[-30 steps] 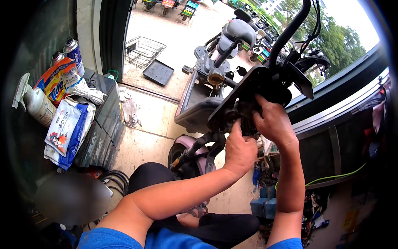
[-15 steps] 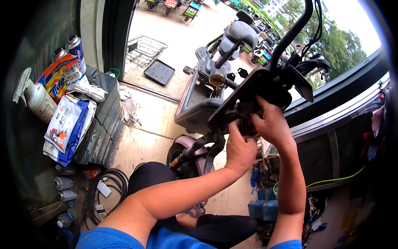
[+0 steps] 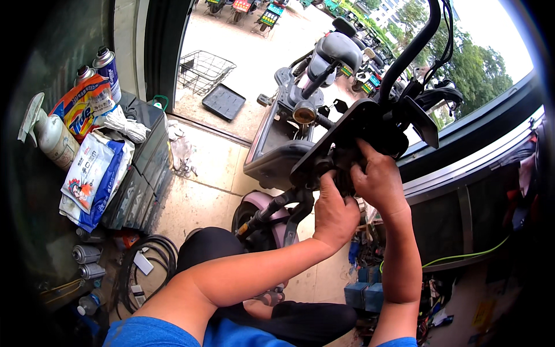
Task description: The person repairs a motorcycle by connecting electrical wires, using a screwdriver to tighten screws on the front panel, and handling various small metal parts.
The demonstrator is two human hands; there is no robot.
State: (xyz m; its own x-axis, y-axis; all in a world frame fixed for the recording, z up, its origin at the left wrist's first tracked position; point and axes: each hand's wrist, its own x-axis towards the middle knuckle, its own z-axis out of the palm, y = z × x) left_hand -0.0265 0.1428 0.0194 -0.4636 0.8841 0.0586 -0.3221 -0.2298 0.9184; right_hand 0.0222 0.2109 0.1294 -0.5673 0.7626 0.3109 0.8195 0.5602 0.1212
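Observation:
An electric scooter's black front panel (image 3: 341,136) is tilted in front of me, below its handlebar (image 3: 407,49). Both hands reach to the dark parts at its near side. My left hand (image 3: 336,215) is closed with its thumb up, just above the front fork (image 3: 299,217); what its fingers grip is hidden. Just to its right, my right hand (image 3: 378,182) presses its index finger up into the shadow under the panel, its thumb bent against dark parts. Whatever lies between its fingers is too dark to make out. Lower left is the front wheel's pink fender (image 3: 263,203).
Left, a stack of dark boxes (image 3: 139,179) carries packets, a spray bottle (image 3: 55,139) and cans. Coiled black cable (image 3: 167,254) lies by my knee. Blue blocks (image 3: 364,294) sit at lower right. A wire basket (image 3: 202,70) and black tray (image 3: 224,102) lie outside the doorway.
Both hands stay at the same spot under the panel. My right hand has shifted slightly down and left, and the left hand's fingers have turned a little. The view has moved slightly.

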